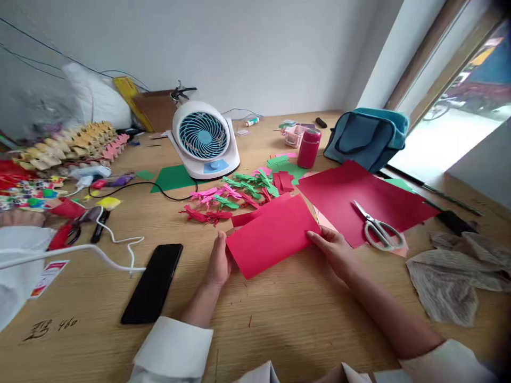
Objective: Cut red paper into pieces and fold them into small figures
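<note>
A person's two bare hands hold a red paper sheet (275, 234) just above a wooden tabletop (279, 330). The left hand (219, 260) is closed on the sheet's left end, its fingers mostly hidden behind the paper; the right hand (329, 247) pinches the opposite end, thumb on top and fingers beneath. The sheet slants upward to the right, and another red piece (255, 214) shows along its far edge.

Just beyond lie small cut and knotted-looking paper pieces: red ones (203, 215) nearest, pink ones (211, 196) and green ones (251, 183) behind. To the right of the hands, scissors (374, 222) rest with blades slightly parted on a large red sheet (339, 186), near a crumpled grey cloth (447, 271). To the left, a black phone (152, 283) lies face up, the end of a white cable (91, 249) at its side.

Farther back, a white fan (205, 138) faces the worker, with a green sheet (172, 179) beside its base. A dark pink flask (309, 149) stands upright near a blue bag (361, 138), close to the doorway at right.
</note>
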`<state>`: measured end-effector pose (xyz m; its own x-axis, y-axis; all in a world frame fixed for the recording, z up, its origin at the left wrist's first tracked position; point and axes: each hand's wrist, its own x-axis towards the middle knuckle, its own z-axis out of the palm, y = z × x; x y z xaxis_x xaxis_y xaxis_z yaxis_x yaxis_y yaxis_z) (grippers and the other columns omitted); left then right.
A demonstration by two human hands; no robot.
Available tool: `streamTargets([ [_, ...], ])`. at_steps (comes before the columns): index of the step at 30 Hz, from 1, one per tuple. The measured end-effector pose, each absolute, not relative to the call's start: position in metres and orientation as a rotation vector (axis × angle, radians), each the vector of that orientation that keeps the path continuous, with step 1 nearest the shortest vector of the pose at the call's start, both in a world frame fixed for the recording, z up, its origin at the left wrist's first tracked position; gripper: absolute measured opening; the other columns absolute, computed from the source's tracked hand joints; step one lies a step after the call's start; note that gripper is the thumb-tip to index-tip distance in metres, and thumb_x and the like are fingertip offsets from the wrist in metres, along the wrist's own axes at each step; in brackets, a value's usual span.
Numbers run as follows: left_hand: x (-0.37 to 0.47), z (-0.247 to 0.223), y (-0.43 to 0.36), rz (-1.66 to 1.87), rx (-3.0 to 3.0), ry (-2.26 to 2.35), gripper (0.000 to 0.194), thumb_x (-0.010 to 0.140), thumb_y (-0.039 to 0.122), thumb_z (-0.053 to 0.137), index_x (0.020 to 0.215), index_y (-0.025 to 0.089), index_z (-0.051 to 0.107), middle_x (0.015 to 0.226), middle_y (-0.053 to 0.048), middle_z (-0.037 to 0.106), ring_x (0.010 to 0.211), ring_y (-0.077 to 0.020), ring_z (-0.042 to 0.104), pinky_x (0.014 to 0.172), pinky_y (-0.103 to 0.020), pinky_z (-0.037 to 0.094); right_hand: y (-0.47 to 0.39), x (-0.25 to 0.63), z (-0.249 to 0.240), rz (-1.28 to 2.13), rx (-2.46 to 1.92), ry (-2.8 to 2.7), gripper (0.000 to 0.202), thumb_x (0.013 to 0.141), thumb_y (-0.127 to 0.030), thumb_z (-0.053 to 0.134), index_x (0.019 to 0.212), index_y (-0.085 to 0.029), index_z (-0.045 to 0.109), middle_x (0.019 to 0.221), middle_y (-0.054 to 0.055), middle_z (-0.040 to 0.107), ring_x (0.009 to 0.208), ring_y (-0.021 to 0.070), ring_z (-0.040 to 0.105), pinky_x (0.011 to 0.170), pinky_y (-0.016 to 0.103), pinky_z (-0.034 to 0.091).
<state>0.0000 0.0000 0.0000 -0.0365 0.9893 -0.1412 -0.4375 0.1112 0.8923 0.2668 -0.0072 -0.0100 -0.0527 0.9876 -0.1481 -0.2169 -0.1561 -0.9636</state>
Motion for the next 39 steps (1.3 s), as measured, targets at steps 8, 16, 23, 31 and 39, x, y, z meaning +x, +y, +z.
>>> streamTargets([
  [8, -0.003, -0.01, 0.005, 1.348, 1.113, 1.172, 0.04, 0.071, 0.048, 0.078, 0.094, 0.015, 0.074, 0.091, -0.006, 0.076, 0.087, -0.0219, 0.068, 0.084, -0.032, 0.052, -0.002, 0.271, -0.021, 1.339, -1.164, -0.943, 0.025, 0.075, -0.046, 0.077, 0.084, -0.023, 0.074, 0.09, 0.002, 0.077, 0.079, 0.0201, 0.068, 0.074, 0.029, 0.052],
  [16, 0.007, -0.009, 0.002, 1.235, 1.081, 1.202, 0.039, 0.072, 0.044, 0.076, 0.096, 0.014, 0.074, 0.094, -0.007, 0.076, 0.084, -0.0217, 0.068, 0.077, -0.031, 0.053, -0.003, 0.281, -0.004, 1.398, -1.131, -0.953, 0.023, 0.072, -0.043, 0.081, 0.076, -0.022, 0.072, 0.076, -0.001, 0.073, 0.066, 0.0135, 0.064, 0.061, 0.022, 0.051],
  [23, 0.012, -0.023, 0.0, 1.097, 1.248, 1.368, 0.03, 0.075, 0.042, 0.069, 0.082, 0.014, 0.074, 0.082, -0.005, 0.075, 0.07, -0.0185, 0.064, 0.064, -0.027, 0.049, -0.003, 0.291, 0.003, 1.547, -1.21, -0.928, 0.032, 0.067, -0.044, 0.084, 0.09, -0.023, 0.076, 0.08, 0.003, 0.076, 0.07, 0.0192, 0.07, 0.061, 0.026, 0.056],
  [31, 0.015, -0.023, 0.0, 1.113, 1.478, 1.472, 0.021, 0.078, 0.034, 0.063, 0.077, 0.015, 0.072, 0.085, -0.003, 0.075, 0.077, -0.0174, 0.066, 0.069, -0.024, 0.048, -0.001, 0.291, -0.003, 1.535, -1.245, -0.937, 0.03, 0.069, -0.042, 0.084, 0.089, -0.022, 0.076, 0.085, 0.003, 0.077, 0.075, 0.0176, 0.071, 0.067, 0.024, 0.058],
  [39, 0.019, -0.017, -0.004, 1.183, 1.51, 1.517, 0.021, 0.079, 0.035, 0.064, 0.076, 0.015, 0.07, 0.075, -0.002, 0.073, 0.067, -0.0149, 0.062, 0.064, -0.023, 0.047, -0.001, 0.29, -0.008, 1.439, -1.277, -0.913, 0.03, 0.067, -0.042, 0.085, 0.087, -0.023, 0.073, 0.081, 0.001, 0.076, 0.068, 0.0158, 0.069, 0.06, 0.023, 0.056],
])
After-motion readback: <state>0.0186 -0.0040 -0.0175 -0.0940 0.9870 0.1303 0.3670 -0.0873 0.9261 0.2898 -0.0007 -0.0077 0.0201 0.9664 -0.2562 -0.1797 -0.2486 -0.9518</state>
